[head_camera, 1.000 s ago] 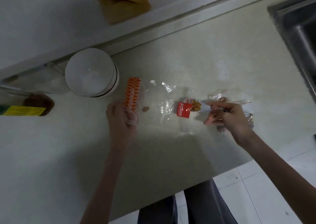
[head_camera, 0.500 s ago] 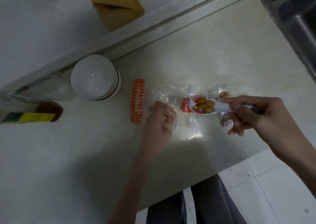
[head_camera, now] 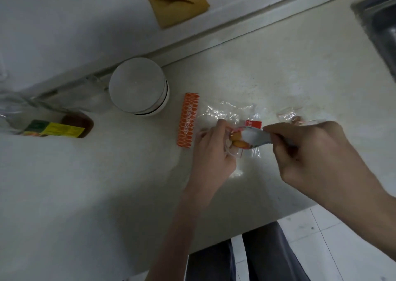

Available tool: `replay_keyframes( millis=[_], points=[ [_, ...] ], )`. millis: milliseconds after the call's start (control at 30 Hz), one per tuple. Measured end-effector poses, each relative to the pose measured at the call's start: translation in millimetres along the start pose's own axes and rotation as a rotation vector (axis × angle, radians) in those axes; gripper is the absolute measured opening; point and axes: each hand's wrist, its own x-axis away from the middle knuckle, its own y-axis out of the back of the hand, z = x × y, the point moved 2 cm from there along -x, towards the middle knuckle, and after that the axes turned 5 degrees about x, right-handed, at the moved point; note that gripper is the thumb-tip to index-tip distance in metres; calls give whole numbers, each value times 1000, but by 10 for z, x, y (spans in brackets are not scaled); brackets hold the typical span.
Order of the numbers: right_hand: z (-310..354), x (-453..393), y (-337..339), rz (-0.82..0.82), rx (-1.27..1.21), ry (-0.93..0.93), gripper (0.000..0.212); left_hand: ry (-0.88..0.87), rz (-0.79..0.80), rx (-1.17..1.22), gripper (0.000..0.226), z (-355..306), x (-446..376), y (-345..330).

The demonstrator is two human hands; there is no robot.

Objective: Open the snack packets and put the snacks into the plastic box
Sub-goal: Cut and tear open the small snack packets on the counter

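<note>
Pale speckled tabletop (head_camera: 278,70) filling most of the view, white wall above it, corner of a dark sink (head_camera: 379,23) at upper right, tiled floor (head_camera: 334,244) showing below the near edge. Centre of the action: left hand (head_camera: 212,150) curled round a small snack packet (head_camera: 235,145), fingers wrapped over its left side, golden-brown snacks (head_camera: 236,140) showing at its mouth. Right hand (head_camera: 308,152) closing in from the right, thumb and fingers pinching the pale end of that same packet, both hands meeting just above the tabletop. Small red label (head_camera: 253,124) peeking out right behind the packet, lying on crumpled clear wrappers (head_camera: 227,112) spread flat on the surface. More clear wrapping (head_camera: 288,114) with something brownish inside, partly hidden behind the right hand. Just left of the left hand, close but apart from it: a long orange strip packet (head_camera: 187,120) with white lettering, lying flat, running away from the viewer. Further left and back, near the wall: the round plastic box (head_camera: 139,86), white lid on, seen from above. Far left, a bottle (head_camera: 51,126) lying on its side, yellow and green label, dark contents. Up on the wall side, folded brown paper (head_camera: 177,0). Dark trouser legs (head_camera: 246,259) below the tabletop edge.
</note>
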Motion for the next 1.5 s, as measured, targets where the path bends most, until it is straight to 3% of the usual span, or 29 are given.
replay_keyframes(
  millis=[167,367,533,667,833,967,1100,1267,1433,1500],
  points=[
    [170,-1,8,45,61,155,30,62,17,109,29,74,22,30],
    [256,35,-93,-38,32,206,32,99,23,131,36,206,50,27],
    [-90,8,-148,-241,-119,-29,22,186,-9,183,31,346,35,125],
    [-609,59,-328,-247,-141,-286,23,449,-85,328,20,606,22,338],
    [-848,89,-607,-182,-103,-279,29,475,-187,172,12,793,-5,545],
    [-863,-18,-869,-158,-84,-274,26,519,-116,124,8,827,-110,466],
    [-825,-171,-1026,-85,-291,-290,24,555,-63,85,12,814,-196,365],
    [-732,-327,-1047,-24,-441,-89,18,624,-55,180,8,869,-199,291],
    [-655,-410,-1038,118,-491,15,38,622,7,295,6,940,-182,229],
    [-545,-401,-953,42,-489,55,49,596,-19,368,9,945,-173,222]
  ],
)
